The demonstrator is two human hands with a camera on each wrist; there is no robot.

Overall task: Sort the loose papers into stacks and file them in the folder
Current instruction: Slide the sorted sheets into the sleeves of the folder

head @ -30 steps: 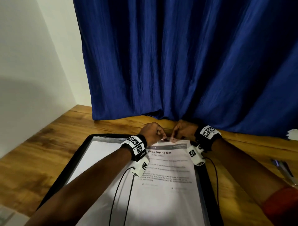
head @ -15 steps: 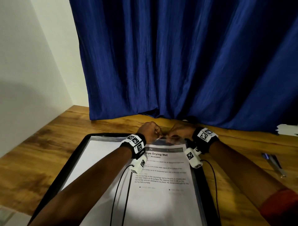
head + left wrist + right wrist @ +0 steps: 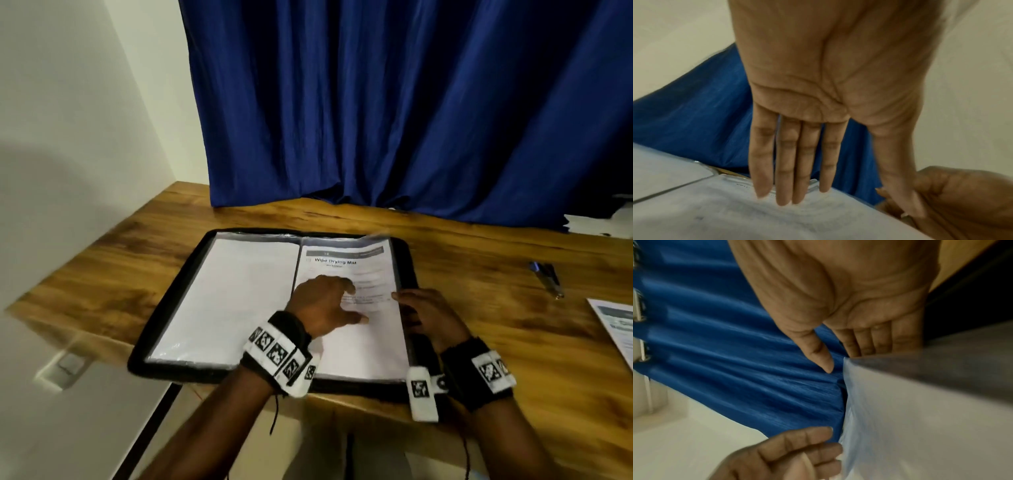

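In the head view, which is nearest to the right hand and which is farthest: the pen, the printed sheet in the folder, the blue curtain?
From the right hand:
1. Printed sheet, touching its fingers, just left.
2. Pen, on the table to the right.
3. Blue curtain, behind the table, farthest.

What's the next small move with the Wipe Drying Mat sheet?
Probably smooth it flat: the left hand lies open on the sheet in the folder, the right hand is at its right edge, and the sleeve's top right corner still curls up.

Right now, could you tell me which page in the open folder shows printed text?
The right-hand white page, headed "Wipe Drying Mat"; the left-hand page looks blank.
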